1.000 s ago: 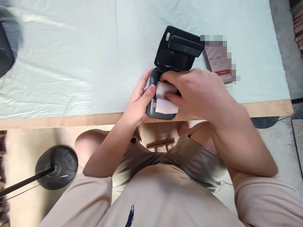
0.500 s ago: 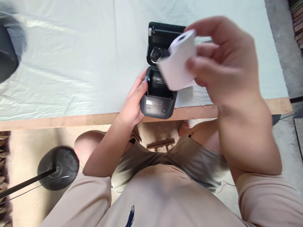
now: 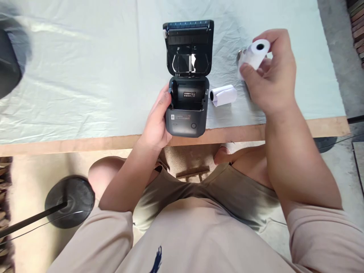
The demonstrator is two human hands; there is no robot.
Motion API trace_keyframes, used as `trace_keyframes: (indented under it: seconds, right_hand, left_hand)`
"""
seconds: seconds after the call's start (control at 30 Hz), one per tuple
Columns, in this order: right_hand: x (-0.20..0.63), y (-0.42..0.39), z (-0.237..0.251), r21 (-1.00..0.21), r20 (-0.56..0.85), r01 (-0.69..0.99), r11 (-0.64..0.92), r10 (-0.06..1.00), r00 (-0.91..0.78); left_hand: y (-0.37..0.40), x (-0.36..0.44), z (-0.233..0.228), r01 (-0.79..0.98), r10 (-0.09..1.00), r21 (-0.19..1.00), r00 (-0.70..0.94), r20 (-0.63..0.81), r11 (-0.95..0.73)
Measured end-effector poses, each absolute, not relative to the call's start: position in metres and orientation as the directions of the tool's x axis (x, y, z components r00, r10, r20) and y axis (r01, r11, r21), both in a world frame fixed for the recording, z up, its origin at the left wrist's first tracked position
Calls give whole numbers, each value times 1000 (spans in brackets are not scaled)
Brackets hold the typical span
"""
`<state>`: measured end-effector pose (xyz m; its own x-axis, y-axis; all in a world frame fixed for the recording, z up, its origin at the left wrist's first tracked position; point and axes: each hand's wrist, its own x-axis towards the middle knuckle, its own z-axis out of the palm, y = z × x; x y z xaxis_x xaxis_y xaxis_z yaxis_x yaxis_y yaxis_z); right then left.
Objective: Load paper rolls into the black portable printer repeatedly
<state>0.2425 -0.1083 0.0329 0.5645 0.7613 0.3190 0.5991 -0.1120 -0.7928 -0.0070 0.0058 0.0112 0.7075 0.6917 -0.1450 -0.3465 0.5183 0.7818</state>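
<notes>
My left hand grips the left side of a dark portable label printer at the table's front edge. The printer's lid stands open, and its paper bay shows a small printed label with no roll inside. In my right hand is a white paper roll, pinched between thumb and fingers, its dark core facing up. A second paper roll lies on the cloth just right of the printer. Behind my right hand, a small metallic object is mostly hidden.
A pale cloth covers the table, with a bare wooden front edge. A dark rounded object sits at the far left. On the floor at the lower left stands a round black base with a pole.
My right hand has carried the paper roll away from above the printer, to the right. The printer is turned more squarely towards me, and the second roll has come into view.
</notes>
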Motion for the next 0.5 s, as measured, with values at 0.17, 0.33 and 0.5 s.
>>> trace_keyframes:
  seconds: [0.17,0.33,0.5]
  right_hand:
    - [258,-98,4,-568,315,769,-295,785,534]
    - [251,-98,11,-478,422,824,-303,743,519]
    - [223,-107,24,-226,330,959,-173,912,243]
  left_hand:
    - [3,-7,14,-364,689,750,707,-163,552]
    - [2,-8,11,-370,687,746,710,-156,553]
    - [1,-11,10,-392,685,764,723,-90,513]
